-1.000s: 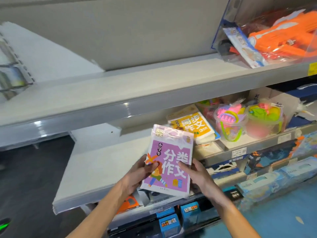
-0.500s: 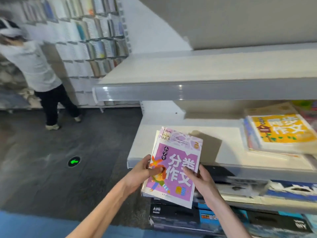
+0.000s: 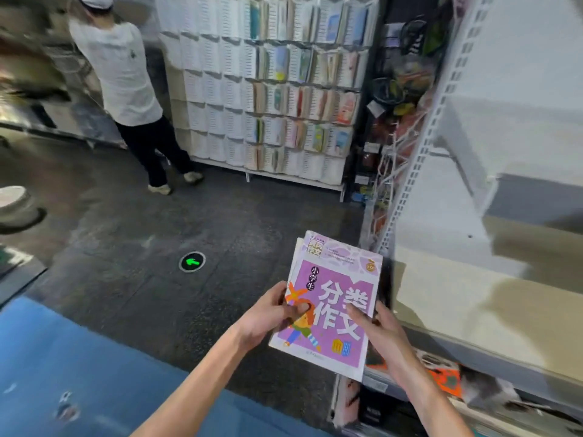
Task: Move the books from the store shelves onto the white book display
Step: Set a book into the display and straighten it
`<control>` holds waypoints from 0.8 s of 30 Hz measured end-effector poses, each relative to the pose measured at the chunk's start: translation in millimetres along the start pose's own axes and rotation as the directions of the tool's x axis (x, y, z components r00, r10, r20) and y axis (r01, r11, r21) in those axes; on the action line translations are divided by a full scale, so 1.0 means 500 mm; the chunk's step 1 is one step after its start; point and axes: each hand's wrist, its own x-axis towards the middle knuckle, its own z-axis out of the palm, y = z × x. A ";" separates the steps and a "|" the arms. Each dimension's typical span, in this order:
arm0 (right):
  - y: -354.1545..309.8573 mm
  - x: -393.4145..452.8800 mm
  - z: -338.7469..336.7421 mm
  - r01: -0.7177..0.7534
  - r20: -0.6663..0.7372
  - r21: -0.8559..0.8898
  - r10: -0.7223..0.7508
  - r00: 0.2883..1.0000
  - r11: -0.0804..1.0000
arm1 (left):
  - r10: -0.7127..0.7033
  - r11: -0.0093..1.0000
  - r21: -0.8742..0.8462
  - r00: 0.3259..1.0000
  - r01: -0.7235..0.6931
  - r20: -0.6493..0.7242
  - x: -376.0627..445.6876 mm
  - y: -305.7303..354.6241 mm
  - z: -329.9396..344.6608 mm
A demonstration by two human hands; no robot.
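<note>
A small stack of purple-covered books (image 3: pixel 339 279) is held in front of me with both hands, cover facing up. My left hand (image 3: pixel 271 313) grips its left edge with the thumb on the cover. My right hand (image 3: pixel 378 329) grips the lower right edge, thumb on the cover too. The white book display (image 3: pixel 220 89) stands across the aisle at the back, its slotted pockets partly filled with books on the right side. The store shelves (image 3: pixel 473 294) are close on my right.
A person in a white shirt and dark trousers (image 3: pixel 126 77) stands at the left end of the display, back turned. Dark floor with a green arrow marker (image 3: pixel 192 262) lies between us. A blue floor strip (image 3: pixel 79 373) runs at lower left. Hanging goods (image 3: pixel 397 89) flank the display.
My view has swung left, away from the store shelves toward the aisle and the white display. Both hands keep the same hold on the purple books.
</note>
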 end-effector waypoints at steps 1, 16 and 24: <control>-0.013 0.016 0.025 -0.004 0.013 -0.013 0.004 1.000 1.000 | 0.003 1.000 -0.009 1.000 -0.003 -0.012 0.008 0.007 -0.031; -0.114 0.511 0.254 -0.032 0.108 -0.014 0.034 0.994 0.999 | -0.032 0.997 -0.070 0.992 0.023 -0.126 0.356 0.175 -0.365; -0.220 0.828 0.340 -0.075 0.113 -0.013 0.076 0.991 0.997 | -0.028 1.000 -0.015 0.982 0.026 -0.188 0.583 0.346 -0.535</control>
